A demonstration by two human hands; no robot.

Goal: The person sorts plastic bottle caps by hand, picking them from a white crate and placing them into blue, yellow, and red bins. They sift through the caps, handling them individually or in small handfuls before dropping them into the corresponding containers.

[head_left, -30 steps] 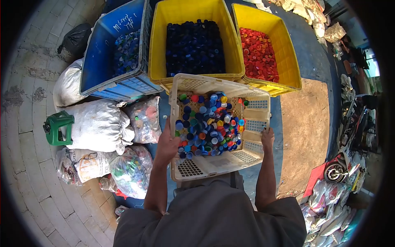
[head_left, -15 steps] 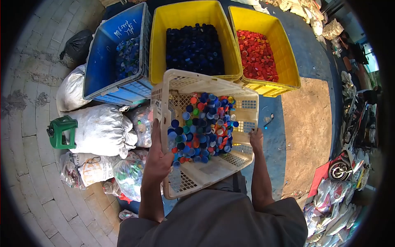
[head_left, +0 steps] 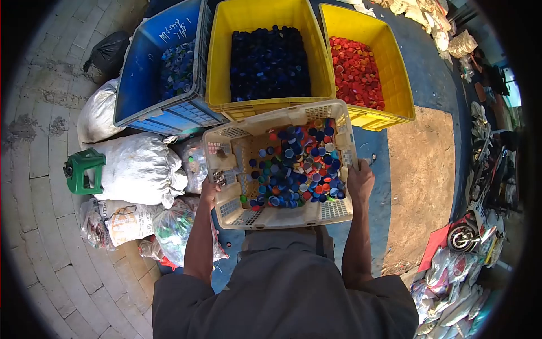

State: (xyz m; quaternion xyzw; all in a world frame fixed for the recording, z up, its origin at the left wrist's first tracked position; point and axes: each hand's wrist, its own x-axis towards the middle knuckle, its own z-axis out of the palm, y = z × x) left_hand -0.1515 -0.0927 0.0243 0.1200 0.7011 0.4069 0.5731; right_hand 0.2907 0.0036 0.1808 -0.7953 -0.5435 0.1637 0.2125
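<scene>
Middle yellow bin [head_left: 265,14], blue bin [head_left: 138,73], right yellow bin [head_left: 389,73] stand in a row, all with caps inside. Off-white crate [head_left: 268,219] is held tilted before the torso, near the bins; can't tell if touching. Left hand [head_left: 209,192]: fingers gripping crate's left side. Right hand [head_left: 360,182]: fingers gripping its right side. Mixed-colour caps [head_left: 293,164] lie loose in crate, mostly centre to right.

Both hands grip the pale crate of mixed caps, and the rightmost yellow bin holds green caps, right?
No: the head view shows mostly red caps in the rightmost yellow bin. Left hand and right hand grip the pale crate of mixed caps.
</scene>
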